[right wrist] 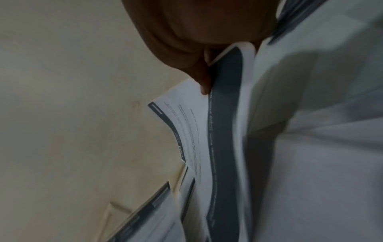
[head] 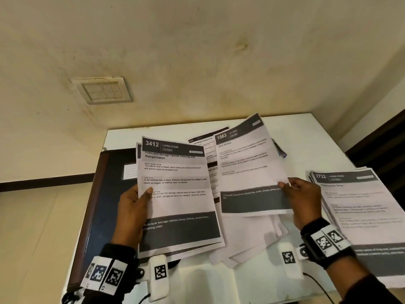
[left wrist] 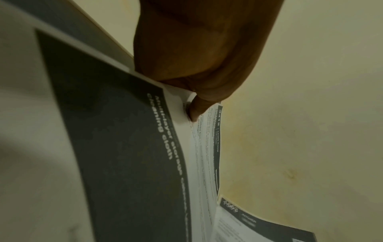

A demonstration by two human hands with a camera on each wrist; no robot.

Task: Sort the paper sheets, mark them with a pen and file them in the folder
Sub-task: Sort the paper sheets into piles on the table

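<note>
White counter (head: pixel 295 126) carrying everything, largest first. Dark folder (head: pixel 114 172) lying shut at the left, nothing visibly filed in it, so filing judged not begun. Sorted stack headed 2732 (head: pixel 359 207) resting at the right edge, well apart from the folder: one pile apparently done. Loose, unsorted sheets (head: pixel 252 238) fanned across the middle, some face down, so sorting judged partway.

Small bundle topped by sheet 3412 (head: pixel 175 194), marked living room, raised over the folder's right side and pinched at its left edge by the left hand (head: pixel 131 213), thumb on the printed face, fingers behind. Single sheet 1563 (head: pixel 247 170), kitchen heading legible only in the left wrist view, lifted above the loose sheets and pinched at its right edge by the right hand (head: pixel 304 202), thumb in front.

Possibly a pen (head: pixel 280 151), blue-tipped, peeking out behind sheet 1563; too hidden to be sure. No pen marks seen on any page, so marking judged still ahead.
</note>
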